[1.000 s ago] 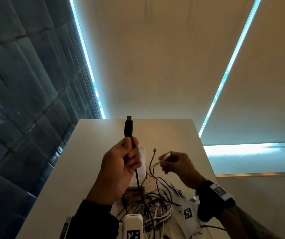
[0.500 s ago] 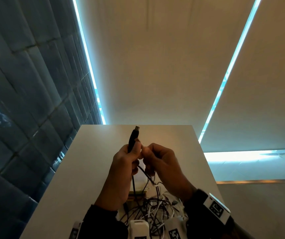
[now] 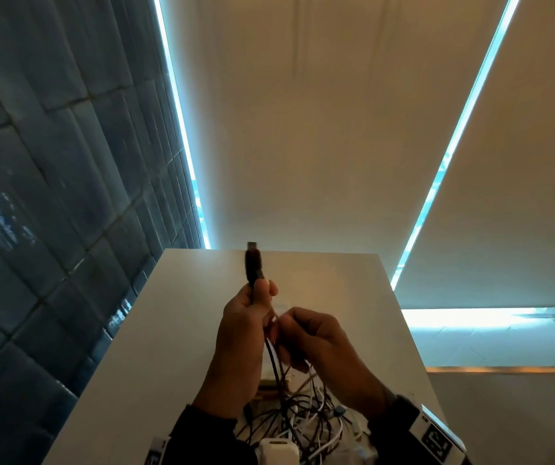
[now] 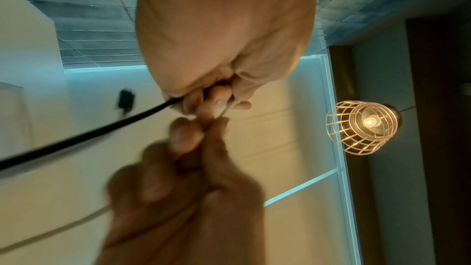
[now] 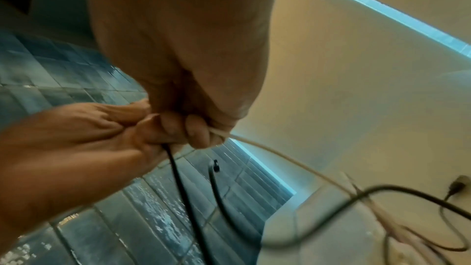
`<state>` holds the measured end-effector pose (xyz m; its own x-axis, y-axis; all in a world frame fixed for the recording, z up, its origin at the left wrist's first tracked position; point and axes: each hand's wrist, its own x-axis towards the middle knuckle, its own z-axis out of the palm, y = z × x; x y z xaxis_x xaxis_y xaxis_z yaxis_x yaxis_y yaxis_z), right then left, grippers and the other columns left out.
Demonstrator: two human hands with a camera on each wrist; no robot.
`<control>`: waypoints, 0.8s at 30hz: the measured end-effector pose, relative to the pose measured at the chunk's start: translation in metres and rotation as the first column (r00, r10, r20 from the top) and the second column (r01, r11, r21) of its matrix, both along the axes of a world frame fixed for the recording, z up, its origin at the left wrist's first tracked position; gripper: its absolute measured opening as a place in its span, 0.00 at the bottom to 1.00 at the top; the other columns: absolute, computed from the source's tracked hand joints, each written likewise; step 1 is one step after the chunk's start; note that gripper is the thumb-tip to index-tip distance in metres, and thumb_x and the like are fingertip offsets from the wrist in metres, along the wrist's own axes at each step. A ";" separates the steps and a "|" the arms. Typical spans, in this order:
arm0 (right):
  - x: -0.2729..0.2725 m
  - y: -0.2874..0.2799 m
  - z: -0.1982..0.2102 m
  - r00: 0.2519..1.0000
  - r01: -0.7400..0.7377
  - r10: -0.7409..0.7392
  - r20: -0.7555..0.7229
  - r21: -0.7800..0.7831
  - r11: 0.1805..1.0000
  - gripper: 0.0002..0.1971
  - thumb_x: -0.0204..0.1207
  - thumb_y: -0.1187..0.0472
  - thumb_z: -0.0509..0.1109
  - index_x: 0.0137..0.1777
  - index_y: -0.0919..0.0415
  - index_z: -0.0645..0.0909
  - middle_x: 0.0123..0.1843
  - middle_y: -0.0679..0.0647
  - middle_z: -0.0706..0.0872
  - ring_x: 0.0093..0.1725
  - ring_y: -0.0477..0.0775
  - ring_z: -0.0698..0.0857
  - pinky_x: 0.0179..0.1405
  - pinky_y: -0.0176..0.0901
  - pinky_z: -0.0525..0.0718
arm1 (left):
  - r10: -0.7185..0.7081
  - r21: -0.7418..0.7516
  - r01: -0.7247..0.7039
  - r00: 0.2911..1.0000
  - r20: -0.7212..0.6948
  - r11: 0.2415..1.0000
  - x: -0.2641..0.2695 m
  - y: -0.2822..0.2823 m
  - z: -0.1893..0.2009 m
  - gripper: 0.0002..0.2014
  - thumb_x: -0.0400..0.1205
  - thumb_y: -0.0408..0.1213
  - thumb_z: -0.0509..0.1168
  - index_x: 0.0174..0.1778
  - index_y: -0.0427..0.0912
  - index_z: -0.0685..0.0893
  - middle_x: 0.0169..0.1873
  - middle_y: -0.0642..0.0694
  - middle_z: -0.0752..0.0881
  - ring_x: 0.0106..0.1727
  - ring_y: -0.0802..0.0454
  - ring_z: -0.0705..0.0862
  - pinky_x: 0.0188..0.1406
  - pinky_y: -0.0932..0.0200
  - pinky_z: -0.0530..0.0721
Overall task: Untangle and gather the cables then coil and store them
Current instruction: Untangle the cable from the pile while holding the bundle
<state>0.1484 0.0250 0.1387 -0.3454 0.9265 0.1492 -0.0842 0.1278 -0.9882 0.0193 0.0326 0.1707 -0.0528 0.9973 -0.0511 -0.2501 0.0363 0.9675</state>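
A home-like room, we think.
We see a caged pendant lamp [image 4: 362, 128] near blue wall tiles [image 3: 51, 196] and roller blinds [image 3: 319, 129].

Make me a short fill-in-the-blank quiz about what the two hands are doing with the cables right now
1. The left hand grips a ____ cable whose plug points up.
2. The right hand pinches a thin ____ cable.
3. The heap of tangled cables lies on the white ____, below both hands.

Missing words: black; white; table
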 end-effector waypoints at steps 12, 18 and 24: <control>-0.003 0.001 -0.001 0.999 -0.010 0.009 0.039 0.016 1.000 0.14 0.86 0.62 0.57 0.40 0.65 0.78 0.27 0.41 0.74 0.26 0.40 0.66 0.27 0.29 0.67 | 0.018 0.086 -0.008 0.992 -0.123 0.996 0.001 -0.003 0.001 0.15 0.86 0.43 0.53 0.40 0.40 0.80 0.35 0.44 0.80 0.41 0.49 0.81 0.44 0.58 0.79; 0.002 0.009 -0.041 0.952 -0.003 -0.005 0.306 0.023 1.000 0.19 0.87 0.60 0.59 0.33 0.49 0.77 0.28 0.40 0.75 0.31 0.38 0.72 0.34 0.30 0.71 | -0.029 0.085 0.023 0.996 0.078 0.996 -0.013 -0.001 0.017 0.15 0.88 0.40 0.52 0.38 0.39 0.73 0.20 0.51 0.68 0.23 0.54 0.69 0.32 0.58 0.75; 0.009 0.019 -0.083 0.892 0.061 -0.085 0.444 0.067 0.996 0.17 0.86 0.61 0.60 0.33 0.49 0.77 0.27 0.38 0.77 0.31 0.39 0.72 0.35 0.34 0.71 | -0.027 0.088 0.027 1.000 0.001 0.996 -0.024 -0.002 0.019 0.15 0.88 0.40 0.53 0.36 0.39 0.73 0.21 0.49 0.64 0.25 0.52 0.59 0.27 0.56 0.60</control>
<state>0.1573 0.0439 0.0558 -0.3182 0.9471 0.0420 0.3749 0.1664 -0.9120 -0.0043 0.0302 0.1895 -0.0255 0.9990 0.0371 -0.2518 -0.0423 0.9668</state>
